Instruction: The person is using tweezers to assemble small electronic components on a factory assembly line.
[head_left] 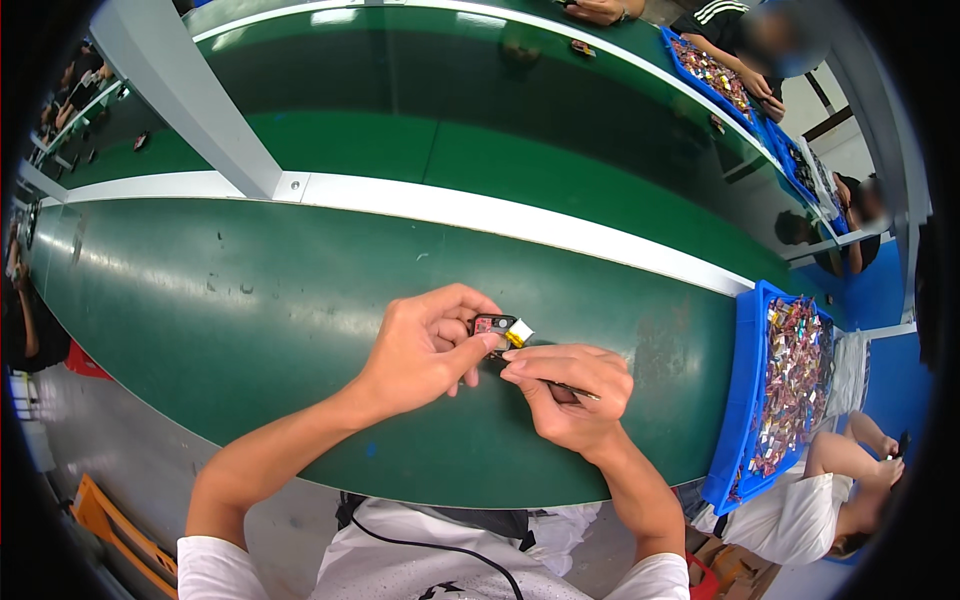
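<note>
Black casing [488, 325], small and open with red and grey bits inside, was held over the middle of the near green table [250, 330]. From where I stood, the person's left grip [425, 345] was pinching it between thumb and fingers, coming in from its left. A pale piece [521, 329] with a yellow band at its base stuck out at the casing's far right corner. The right grip [580, 412] had its thumb and fingers closed on a slim dark tool [580, 391], fingertips just beside the casing; I could not tell whether the tool's tip touched it. At the table's right end stood a blue bin [735, 400], heaped with small reddish and pale parts [790, 380]. A white rail [450, 215] ran along the far edge, with a grey post [185, 95] rising at the left. Past the bin, on the near right, sat a co-worker in a white shirt [785, 515]
</note>
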